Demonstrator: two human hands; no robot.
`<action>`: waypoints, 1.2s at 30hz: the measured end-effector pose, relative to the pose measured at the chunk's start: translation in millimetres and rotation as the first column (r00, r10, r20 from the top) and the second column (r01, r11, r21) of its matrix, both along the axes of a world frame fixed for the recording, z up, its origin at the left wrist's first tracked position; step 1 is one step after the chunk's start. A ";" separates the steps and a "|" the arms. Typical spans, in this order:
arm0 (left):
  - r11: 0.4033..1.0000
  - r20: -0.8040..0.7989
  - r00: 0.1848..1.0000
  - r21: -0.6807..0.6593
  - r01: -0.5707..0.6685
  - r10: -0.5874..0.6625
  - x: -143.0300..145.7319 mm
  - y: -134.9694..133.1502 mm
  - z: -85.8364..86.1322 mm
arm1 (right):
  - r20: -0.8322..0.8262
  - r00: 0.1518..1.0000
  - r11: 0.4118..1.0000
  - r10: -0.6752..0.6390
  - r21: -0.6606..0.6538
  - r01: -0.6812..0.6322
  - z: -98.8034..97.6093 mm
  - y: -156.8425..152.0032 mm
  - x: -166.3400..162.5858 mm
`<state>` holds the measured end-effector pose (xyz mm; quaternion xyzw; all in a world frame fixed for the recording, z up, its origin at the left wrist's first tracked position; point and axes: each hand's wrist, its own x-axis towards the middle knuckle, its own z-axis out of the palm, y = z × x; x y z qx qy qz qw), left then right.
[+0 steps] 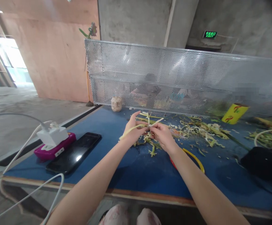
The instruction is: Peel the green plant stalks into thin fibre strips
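My left hand [135,128] and my right hand [162,135] meet over the middle of the blue table, fingertips almost touching. Between them is a bundle of pale plant strips [149,120], whitish to yellow-green, pinched by both hands. One long yellowish strip [132,127] trails across the back of my left hand toward the wrist. The left index finger points up and away. Exactly how the strips cross at the fingertips is hidden. Shredded green and pale plant scraps [152,149] lie just below the hands.
More plant scraps [203,129] spread to the right. A yellow-and-red curved thing [195,159] is partly under my right forearm. On the left lie a black phone [76,153] and a magenta power strip [63,147] with cables. A perforated metal screen [173,75] borders the back, beside a yellow cylinder [234,113].
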<state>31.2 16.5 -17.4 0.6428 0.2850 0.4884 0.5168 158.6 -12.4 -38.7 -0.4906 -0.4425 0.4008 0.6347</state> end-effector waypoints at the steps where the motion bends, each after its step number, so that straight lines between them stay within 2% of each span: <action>1: 1.000 -0.001 1.000 -0.011 0.000 0.000 0.5 0.0 0.5 | -0.024 1.000 1.000 -0.003 0.004 0.003 0.0 -0.2 -0.2; 4: 0.998 0.027 1.000 -0.066 -0.005 0.007 1.8 -0.4 3.2 | -0.053 0.999 0.999 -0.003 0.038 0.005 -0.2 -0.7 0.1; 7: 0.993 0.043 0.999 -0.118 -0.017 0.022 2.0 -0.3 4.8 | -0.001 1.000 0.997 0.004 0.072 -0.004 -0.5 -1.1 1.5; 9: 0.990 0.032 0.999 -0.138 -0.028 0.033 0.8 0.4 4.7 | 0.126 0.992 0.995 -0.013 0.102 0.000 -0.2 -1.4 2.9; 11: 0.987 0.015 0.999 -0.156 -0.045 0.048 -1.2 1.5 4.1 | 0.322 0.945 0.986 -0.061 0.168 0.006 0.9 -2.3 4.4; 14: 0.981 -0.012 0.998 -0.184 -0.067 0.066 -4.6 3.1 2.4 | 0.633 0.758 0.961 -0.160 0.275 -0.027 5.5 -6.6 6.0; 17: 0.982 -0.034 0.997 -0.174 -0.079 0.074 -6.3 4.7 -0.1 | 0.853 0.479 0.955 -0.209 0.283 -0.087 11.5 -14.6 6.3; 21: 0.989 -0.054 0.996 -0.123 -0.077 0.071 -5.4 5.8 -1.8 | 0.968 0.144 0.974 -0.206 0.217 -0.061 15.0 -21.9 6.1; 23: 0.985 -0.063 0.995 -0.149 -0.088 0.079 -4.0 5.1 -0.5 | 0.977 0.018 0.976 -0.211 0.212 -0.051 14.9 -22.0 6.3; 24: 0.980 -0.062 0.995 -0.176 -0.091 0.081 -3.3 4.3 0.6 | 0.976 -0.019 0.976 -0.216 0.214 -0.049 14.8 -21.5 6.6; 26: 0.967 -0.041 0.997 -0.241 -0.080 0.072 -1.9 2.2 3.2 | 0.973 -0.036 0.973 -0.227 0.225 -0.049 14.9 -20.2 7.7; 31: 0.933 0.075 0.995 -0.358 -0.030 0.061 -1.1 -1.7 5.9 | 0.965 -0.016 0.962 -0.262 0.260 -0.084 14.0 -19.0 11.4; 36: 0.955 0.008 0.997 -0.287 -0.068 0.073 -3.7 5.7 -1.2 | 0.952 -0.078 0.948 -0.297 0.284 -0.147 13.3 -20.0 11.6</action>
